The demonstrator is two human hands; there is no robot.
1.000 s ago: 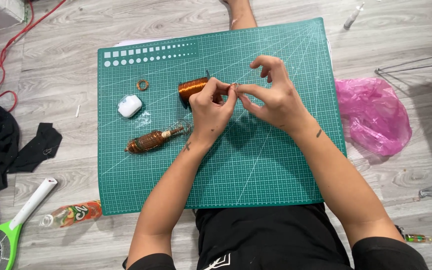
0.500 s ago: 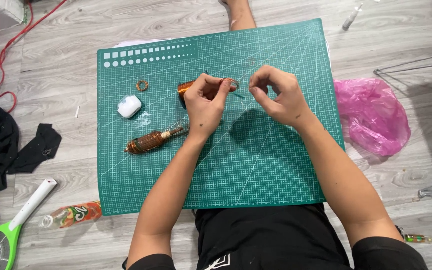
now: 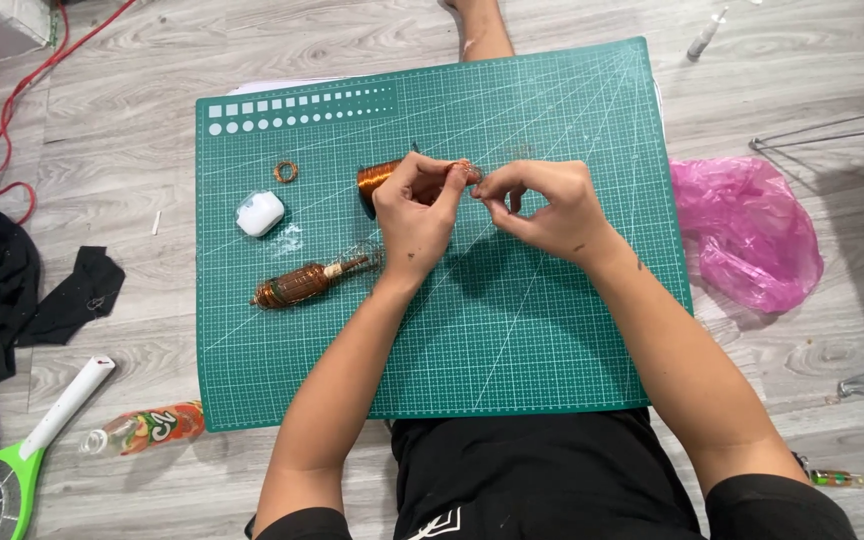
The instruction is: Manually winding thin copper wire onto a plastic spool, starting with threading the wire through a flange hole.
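My left hand [image 3: 414, 215]: fingertips pinched narrow on a small copper wire piece [image 3: 460, 170], thumb and forefinger closed on its left end.
My right hand [image 3: 542, 205]: fingers curled in tight, tips pinching the same wire piece from its right end; both hands touch at the fingertips.
Wire piece, place: right between my two sets of fingertips, above the green cutting mat [image 3: 512, 330].
Wire piece, direction: its long axis seems to run left to right, from one hand to the other; too small and too covered for me to tell more.
Copper spools: one [image 3: 377, 180], just left of my left fingers, partly hidden behind them, lying on its side with its axis roughly left to right.
Wire-wound bottles: one [image 3: 304, 283], below and left of my left hand, lying tilted, neck pointing up-right toward my wrist.
Small copper rings: one [image 3: 286, 171], well left of my fingers.
White cases: one [image 3: 259, 213], left of my left hand, near the ring.
Pink plastic bags: one [image 3: 747, 230], off the mat, right of my right hand.
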